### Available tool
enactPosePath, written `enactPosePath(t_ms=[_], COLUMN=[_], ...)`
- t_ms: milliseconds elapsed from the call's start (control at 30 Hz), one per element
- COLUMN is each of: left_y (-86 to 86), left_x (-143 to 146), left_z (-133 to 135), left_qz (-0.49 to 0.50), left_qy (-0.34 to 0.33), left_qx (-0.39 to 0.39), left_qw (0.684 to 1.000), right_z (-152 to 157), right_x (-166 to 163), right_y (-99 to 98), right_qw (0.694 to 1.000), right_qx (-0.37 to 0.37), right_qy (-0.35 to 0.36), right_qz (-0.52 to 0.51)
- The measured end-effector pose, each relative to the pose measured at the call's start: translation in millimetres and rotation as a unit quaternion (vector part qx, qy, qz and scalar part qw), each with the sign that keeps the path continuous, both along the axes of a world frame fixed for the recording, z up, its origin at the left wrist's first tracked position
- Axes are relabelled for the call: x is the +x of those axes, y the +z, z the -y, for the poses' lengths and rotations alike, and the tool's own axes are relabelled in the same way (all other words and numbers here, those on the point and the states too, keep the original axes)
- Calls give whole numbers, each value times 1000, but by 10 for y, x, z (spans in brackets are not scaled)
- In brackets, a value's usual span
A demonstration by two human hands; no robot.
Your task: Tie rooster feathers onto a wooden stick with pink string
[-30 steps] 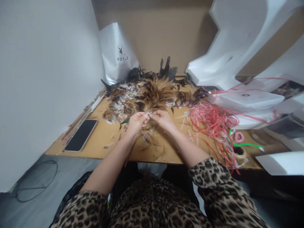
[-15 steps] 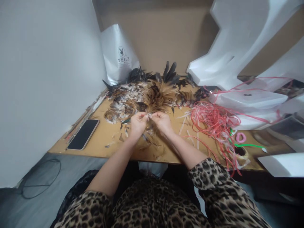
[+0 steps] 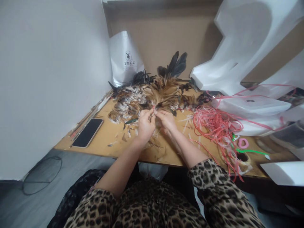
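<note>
Workbench surface: a tan wooden tabletop (image 3: 111,139) set against a white wall on the left and a brown cardboard panel (image 3: 161,38) at the rear. At the centre of the tabletop, a small feather bunch (image 3: 154,111) is held at the meeting point of both hands, just at the near edge of the feather pile. The left hand (image 3: 146,125) has thumb and fingers curled and pinched closed on the bunch; the right hand (image 3: 166,120) grips it from the opposite side, fingers likewise closed tight, fingertips of both hands touching or nearly so. What exactly binds the bunch is too small to tell. At 12 o'clock from the hands, the feather pile (image 3: 163,93) spreads out in brown, tan and white, with dark plumes (image 3: 177,63) standing upright behind it. Loose feather scraps (image 3: 125,137) lie at 8 o'clock, near the left wrist. At 3 o'clock, a tangle of red plastic strips (image 3: 213,122) covers the tabletop; beyond it, at 4 o'clock, lie a pink ring (image 3: 242,143) and a green strip (image 3: 249,151). At 9 o'clock, a smartphone (image 3: 88,136) lies face up near the left edge. At 11 o'clock, a silver bag (image 3: 125,60) stands against the panel. White foam pieces (image 3: 237,57) are stacked at 2 o'clock. Leopard-print sleeves (image 3: 213,180) cover the person's arms at 6 o'clock.
</note>
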State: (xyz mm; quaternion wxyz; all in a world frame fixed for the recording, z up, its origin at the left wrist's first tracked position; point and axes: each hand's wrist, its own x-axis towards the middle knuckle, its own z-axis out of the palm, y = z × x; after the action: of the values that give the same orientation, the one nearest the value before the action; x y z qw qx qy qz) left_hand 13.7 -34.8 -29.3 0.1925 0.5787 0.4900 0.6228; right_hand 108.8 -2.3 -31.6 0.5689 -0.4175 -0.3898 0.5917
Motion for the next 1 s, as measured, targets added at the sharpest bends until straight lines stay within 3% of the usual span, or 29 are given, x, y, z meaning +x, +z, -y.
enactPosePath(t_ms=[67, 167, 233, 333, 433, 533, 700, 833, 1000], left_y=[57, 146, 184, 207, 210, 191, 91, 48, 75], left_x=[7, -20, -37, -16, 47, 94, 97, 87, 36], left_z=[14, 16, 8, 1, 4, -13, -105, -165, -288], left_qz=[145, 334, 394, 413, 404, 389, 387, 410, 440], left_qy=[-62, -172, -228, -278, -296, -275, -214, -192, -212], left_qx=[-73, -201, -252, -280, -279, -263, -248, -274, -310], left_qw=[985, 905, 854, 821, 819, 839, 862, 849, 816], right_z=[-13, -30, -40, -63, -95, -129, -187, -236, -257], right_x=[57, 159, 218, 282, 319, 329, 296, 282, 324], right_y=[11, 33, 37, 10, -42, -81, -104, -141, -184], right_qw=[999, 996, 992, 984, 977, 977, 990, 986, 992], right_qx=[6, 11, 17, 24, 42, 61, 85, 99, 67], right_qy=[25, 74, 113, 171, 204, 204, 96, 26, 41], right_qz=[-21, -39, -49, -49, -50, -26, 63, 130, 99])
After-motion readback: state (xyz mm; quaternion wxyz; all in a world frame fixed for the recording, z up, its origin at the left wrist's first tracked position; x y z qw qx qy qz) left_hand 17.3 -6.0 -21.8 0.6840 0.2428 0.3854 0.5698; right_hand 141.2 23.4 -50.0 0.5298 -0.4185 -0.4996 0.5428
